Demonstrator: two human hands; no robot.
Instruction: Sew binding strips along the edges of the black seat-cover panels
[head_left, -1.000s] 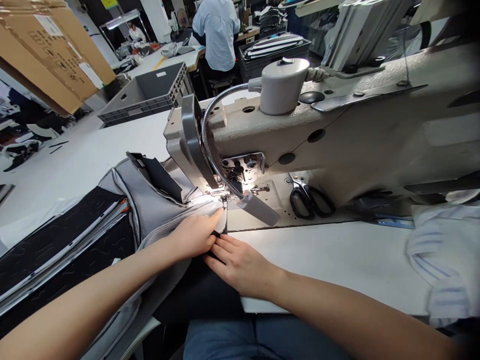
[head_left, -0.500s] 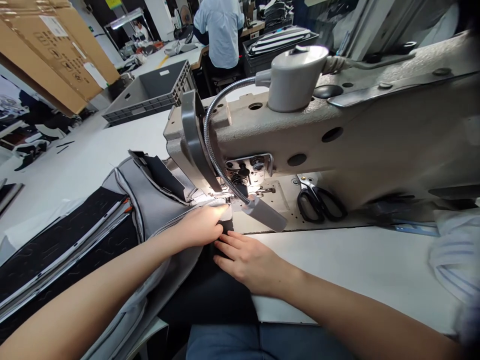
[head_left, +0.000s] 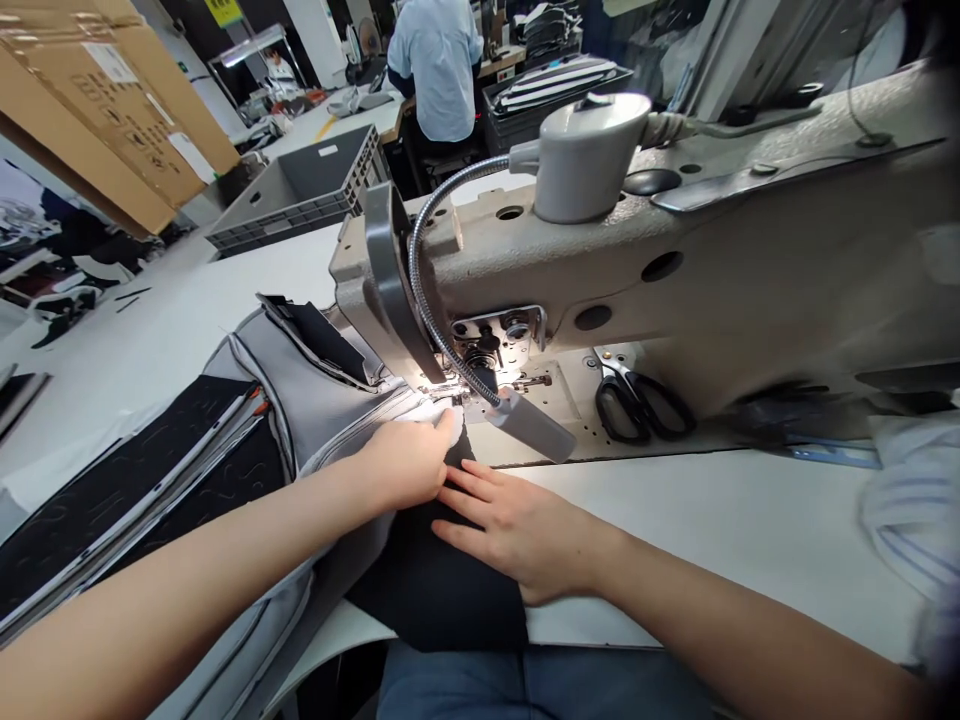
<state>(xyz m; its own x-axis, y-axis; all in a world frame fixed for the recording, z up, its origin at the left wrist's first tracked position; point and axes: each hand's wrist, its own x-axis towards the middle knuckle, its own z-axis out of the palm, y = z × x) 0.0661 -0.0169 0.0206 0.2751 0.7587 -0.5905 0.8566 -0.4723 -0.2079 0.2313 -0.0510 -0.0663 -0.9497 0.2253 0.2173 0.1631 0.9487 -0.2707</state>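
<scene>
A beige industrial sewing machine (head_left: 675, 260) stands on a white table (head_left: 712, 530). A grey padded fabric piece (head_left: 315, 410) with dark piping lies under its needle area (head_left: 457, 395), lit by a gooseneck lamp (head_left: 525, 420). My left hand (head_left: 405, 460) presses on the grey fabric just in front of the needle, fingers curled together on the seam. Beside it my right hand (head_left: 510, 520) lies flat, fingers stretched out, on a black fabric layer (head_left: 435, 590) that hangs over the table's front edge.
Black scissors (head_left: 637, 405) lie on the machine bed right of the needle. Black quilted panels (head_left: 112, 490) are stacked at the left. A grey crate (head_left: 300, 190) and cardboard boxes (head_left: 97, 100) stand behind. A person in a light shirt (head_left: 435, 60) sits at a far table. Striped cloth (head_left: 915, 500) lies right.
Both hands have slid the fabric slightly toward the needle. More black fabric now lies on the table under my right hand. The view has shifted a little.
</scene>
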